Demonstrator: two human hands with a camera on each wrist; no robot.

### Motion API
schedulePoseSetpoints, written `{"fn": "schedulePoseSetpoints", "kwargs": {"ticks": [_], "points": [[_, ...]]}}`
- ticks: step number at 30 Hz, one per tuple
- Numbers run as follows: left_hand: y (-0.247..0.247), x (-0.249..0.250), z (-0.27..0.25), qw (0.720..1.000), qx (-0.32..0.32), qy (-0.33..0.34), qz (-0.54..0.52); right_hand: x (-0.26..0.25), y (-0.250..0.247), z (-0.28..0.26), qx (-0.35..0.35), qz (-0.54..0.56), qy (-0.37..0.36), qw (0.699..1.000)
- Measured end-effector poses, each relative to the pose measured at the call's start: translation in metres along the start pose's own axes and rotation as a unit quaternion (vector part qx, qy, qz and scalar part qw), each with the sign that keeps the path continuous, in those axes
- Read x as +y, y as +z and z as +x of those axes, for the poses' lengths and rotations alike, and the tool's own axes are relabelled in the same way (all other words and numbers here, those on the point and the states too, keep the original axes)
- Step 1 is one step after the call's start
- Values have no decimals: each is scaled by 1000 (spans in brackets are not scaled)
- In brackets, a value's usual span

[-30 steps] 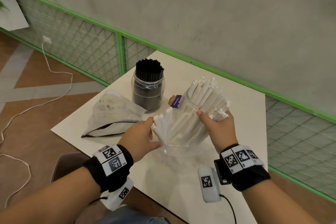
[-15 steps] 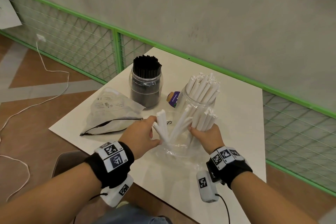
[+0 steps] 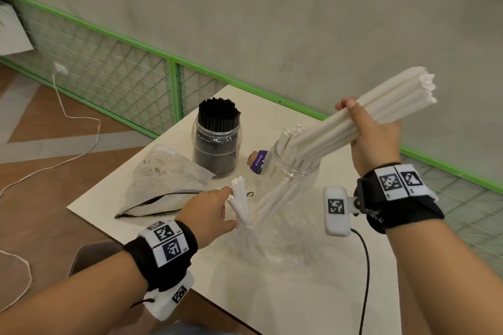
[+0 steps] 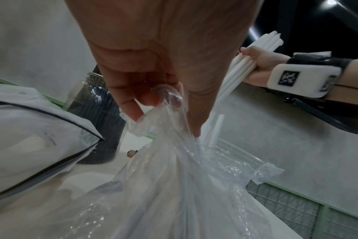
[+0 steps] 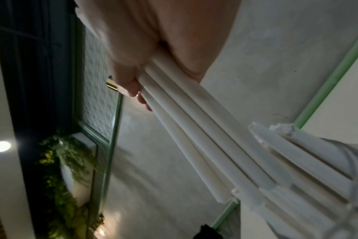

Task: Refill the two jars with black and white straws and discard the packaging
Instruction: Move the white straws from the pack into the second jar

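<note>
Your right hand grips a bundle of white straws slanting into the clear jar, while your left hand pinches the plastic packaging on the bench.

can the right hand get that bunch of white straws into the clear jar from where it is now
Probably yes: the right hand grips the white straws with their lower ends already at the clear jar mouth, though straws inside crowd it.

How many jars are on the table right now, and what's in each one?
2. The jar of black straws stands at the table's far side, beside an empty zip bag. The clear jar to its right holds white straws, with more being fed in. Nothing suggests a hidden third.
</note>
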State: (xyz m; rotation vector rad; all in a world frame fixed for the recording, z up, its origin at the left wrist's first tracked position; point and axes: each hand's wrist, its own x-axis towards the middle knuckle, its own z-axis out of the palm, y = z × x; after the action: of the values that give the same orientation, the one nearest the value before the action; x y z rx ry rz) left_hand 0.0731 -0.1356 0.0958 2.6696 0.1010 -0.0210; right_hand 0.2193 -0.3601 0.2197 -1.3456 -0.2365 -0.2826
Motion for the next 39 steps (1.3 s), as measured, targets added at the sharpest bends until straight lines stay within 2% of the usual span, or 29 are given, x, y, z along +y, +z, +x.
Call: {"fn": "schedulePoseSetpoints", "kwargs": {"ticks": [5,9,14,19,21,24,26,28,33,39], "points": [[-2,1,1,1000,-4,-1,-4,38,8,16,-9,-98,21,995],[-3,2,4,1000,-12,1,-6,72,8,19,-20,-132,79,988],[-6,5,8,1000,-26,2,1,84,9,24,-47,-167,116,978],[-5,5,9,1000,-26,10,2,62,20,39,-35,-101,76,991],[-5,5,8,1000,-28,8,3,54,23,46,-50,-78,55,994],[-6,4,8,999,-31,5,7,56,25,47,-79,-133,19,988],[-6,5,7,999,-32,3,7,66,26,41,-86,-217,-22,972],[-6,6,7,999,-34,0,8,77,27,31,-111,-263,-30,958],[-7,8,8,999,-37,-6,10,94,26,13,-176,-293,10,940],[-9,7,8,999,-35,-4,7,84,24,18,-187,-312,-49,930]]}}
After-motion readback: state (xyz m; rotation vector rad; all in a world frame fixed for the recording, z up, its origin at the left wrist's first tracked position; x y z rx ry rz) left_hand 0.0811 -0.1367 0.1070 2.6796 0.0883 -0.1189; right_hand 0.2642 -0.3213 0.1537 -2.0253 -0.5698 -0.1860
